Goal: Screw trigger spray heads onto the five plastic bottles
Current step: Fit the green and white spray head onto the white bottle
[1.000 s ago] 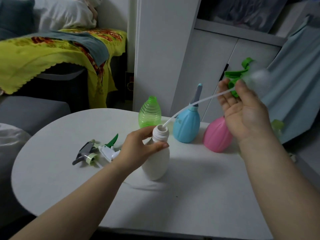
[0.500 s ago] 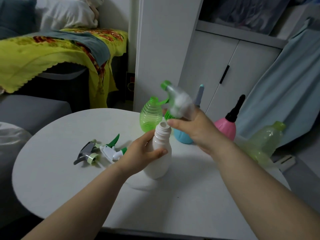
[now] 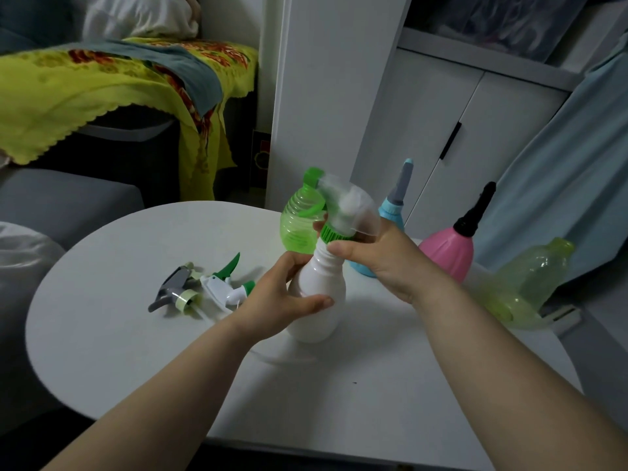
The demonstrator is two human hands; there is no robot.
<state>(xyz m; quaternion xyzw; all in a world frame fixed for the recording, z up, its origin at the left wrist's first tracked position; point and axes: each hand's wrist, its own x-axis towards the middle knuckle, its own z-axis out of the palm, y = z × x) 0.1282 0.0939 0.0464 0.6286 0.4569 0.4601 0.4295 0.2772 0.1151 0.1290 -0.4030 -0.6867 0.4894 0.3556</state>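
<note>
A white bottle (image 3: pixel 319 300) stands upright on the round white table (image 3: pixel 102 334), and my left hand (image 3: pixel 278 300) grips its body. A clear and green trigger spray head (image 3: pixel 343 209) sits on the bottle's neck. My right hand (image 3: pixel 377 256) pinches the head's green collar. Behind stand a green bottle (image 3: pixel 297 226) with an uncapped neck, a blue bottle (image 3: pixel 390 212) with a grey nozzle and a pink bottle (image 3: pixel 448 249) with a black nozzle. A yellow-green bottle (image 3: pixel 530 280) lies on its side at the right.
Two loose spray heads lie left of the white bottle: a grey one (image 3: pixel 173 290) and a white and green one (image 3: pixel 224 283). A white cabinet (image 3: pixel 441 113) stands behind the table. A sofa with a yellow cover (image 3: pixel 85 86) is at the left.
My right hand has brought the spray head down from high at the right, fed its tube into the white bottle and set the collar on the neck. My left hand has kept hold of the bottle.
</note>
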